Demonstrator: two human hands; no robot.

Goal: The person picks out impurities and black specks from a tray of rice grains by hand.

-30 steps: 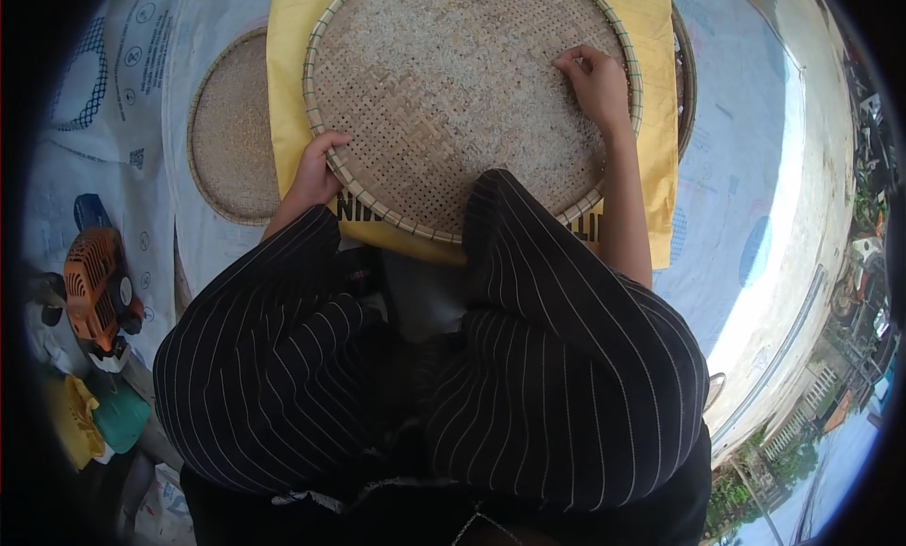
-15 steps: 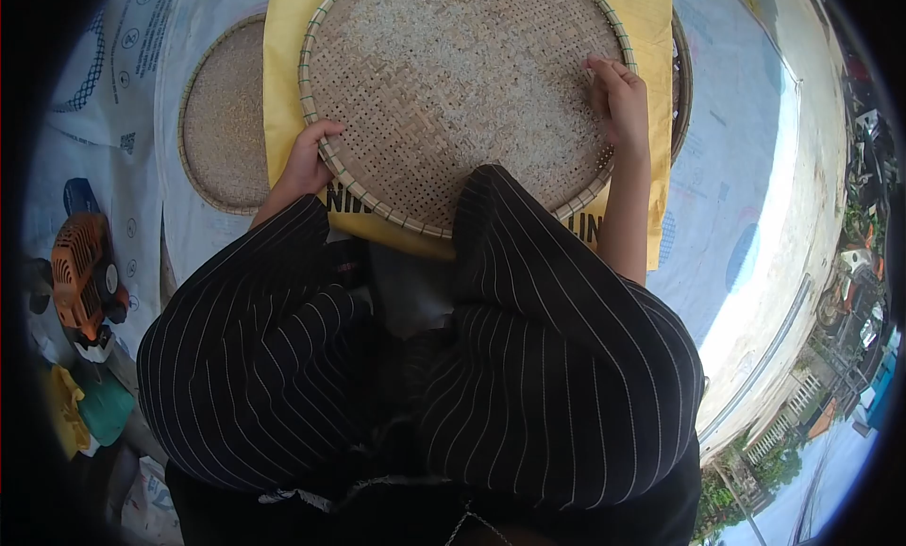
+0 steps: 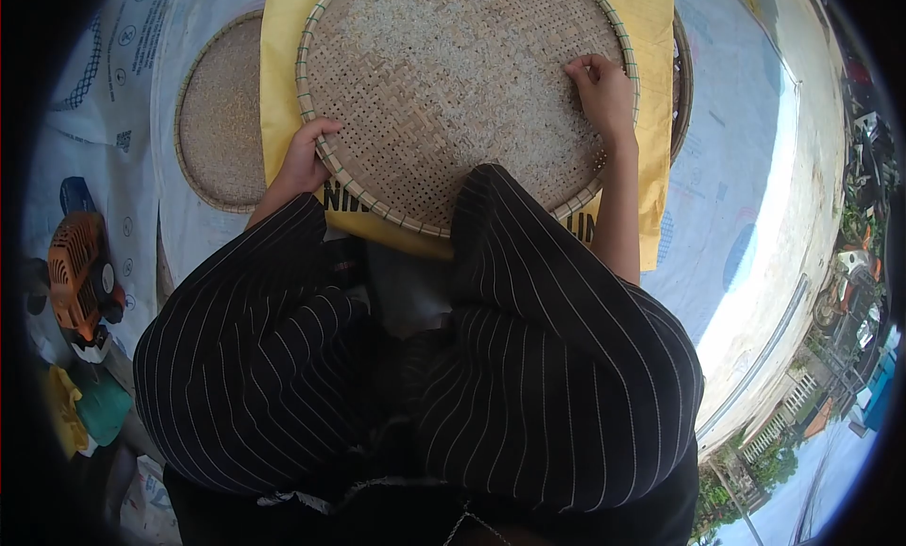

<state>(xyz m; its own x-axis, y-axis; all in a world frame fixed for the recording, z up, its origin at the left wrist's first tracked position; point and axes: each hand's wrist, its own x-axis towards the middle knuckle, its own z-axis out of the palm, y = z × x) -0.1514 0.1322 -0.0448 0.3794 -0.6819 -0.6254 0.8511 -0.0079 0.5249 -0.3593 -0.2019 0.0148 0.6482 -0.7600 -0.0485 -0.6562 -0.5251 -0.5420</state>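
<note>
Two bare hands were at one large, round, tan woven tray [image 3: 382,159], its pale rim bound with green ties. It was ahead of the person's body, above a yellow sheet with black lettering [image 3: 280,93]; contact between them could not be made out. Small, pale grains [image 3: 528,121] were spread over its middle and right, while its near left showed mostly bare weave.

The left hand [image 3: 304,159] grasped the tray's left rim, one digit lapped over the edge onto the weave. The right hand [image 3: 604,98] was over the tray's right part, its fingers drawn together in a pinch; whether a grain sat between them was too small to tell.

The step in hand seemed to be picking through the grains. In my judgement, the next move called for a light, precise pinch on the right and a steady grip on the rim, since a tilt could have slid the grains.

A smaller, round, grain-strewn tray [image 3: 177,112] lay left of the large tray, and another dark-rimmed basket [image 3: 686,84] was partly hidden beyond its right edge. Knees in black, white-striped trousers [image 3: 566,357] were on its near side, one overlapping its rim in view.
</note>
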